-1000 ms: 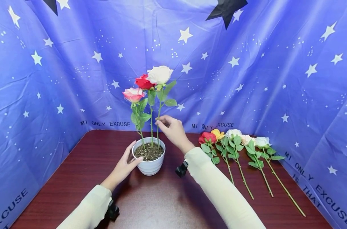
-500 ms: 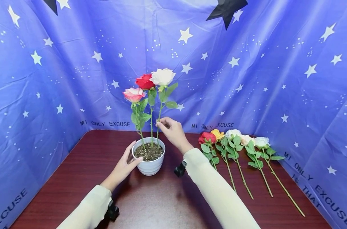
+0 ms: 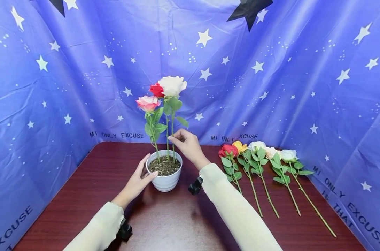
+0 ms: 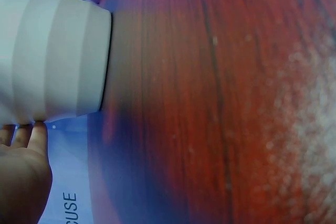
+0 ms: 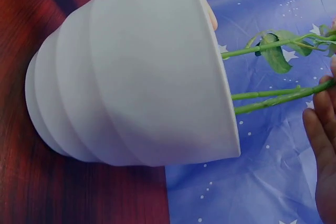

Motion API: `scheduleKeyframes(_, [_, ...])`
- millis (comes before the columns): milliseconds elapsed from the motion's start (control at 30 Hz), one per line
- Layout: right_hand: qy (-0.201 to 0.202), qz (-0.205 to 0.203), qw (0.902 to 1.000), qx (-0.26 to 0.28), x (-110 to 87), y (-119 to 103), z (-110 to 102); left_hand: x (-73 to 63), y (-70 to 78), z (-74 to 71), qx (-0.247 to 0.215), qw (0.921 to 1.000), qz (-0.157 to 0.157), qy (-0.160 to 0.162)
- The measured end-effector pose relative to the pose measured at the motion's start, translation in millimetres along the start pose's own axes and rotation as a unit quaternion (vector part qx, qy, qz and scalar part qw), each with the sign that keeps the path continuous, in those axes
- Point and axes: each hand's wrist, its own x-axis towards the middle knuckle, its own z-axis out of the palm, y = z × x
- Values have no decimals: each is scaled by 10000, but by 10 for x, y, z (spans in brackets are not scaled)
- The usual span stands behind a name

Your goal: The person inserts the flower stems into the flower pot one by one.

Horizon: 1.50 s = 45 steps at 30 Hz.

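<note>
Pot (image 3: 166,184) stands in the head view's lower middle, its rim clasped by the left hand (image 3: 139,180); the right hand (image 3: 189,145) pinches the white rose (image 3: 172,86) by its stem.

Close wrist views (shared pot (image 5: 142,74))

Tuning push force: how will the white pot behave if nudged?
The white pot likely has some heft, given the soil inside. It may tip if pushed high: it narrows toward its base and carries three tall roses. Its smooth-looking wall might feel slippery.
</note>
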Motion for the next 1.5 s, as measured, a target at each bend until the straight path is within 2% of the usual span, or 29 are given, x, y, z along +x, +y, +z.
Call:
scheduleKeyframes(233, [-186,136,9997,18,22,-5,-30,17,10,2,-27,10000,11,-7])
scheduleKeyframes(400, [-412,-4,9991,-8,35,-8,-12,26,16,7,-28,10000,24,-14])
scheduleKeyframes(733, [-316,-236,9992,-99,17,69,37,30,1,15,-31,10000,-16,12])
scheduleKeyframes(1067, [-193,-12,9997,-145,-18,149,-18,29,9,15,-44,10000,-16,50])
scheduleKeyframes(1267, [-159,221,9996,72,-97,257,-55,11,-6,30,-70,10000,-45,21])
scheduleKeyframes(1500, [-458,284,9985,61,-90,240,-69,13,-30,20,-54,9999,58,101])
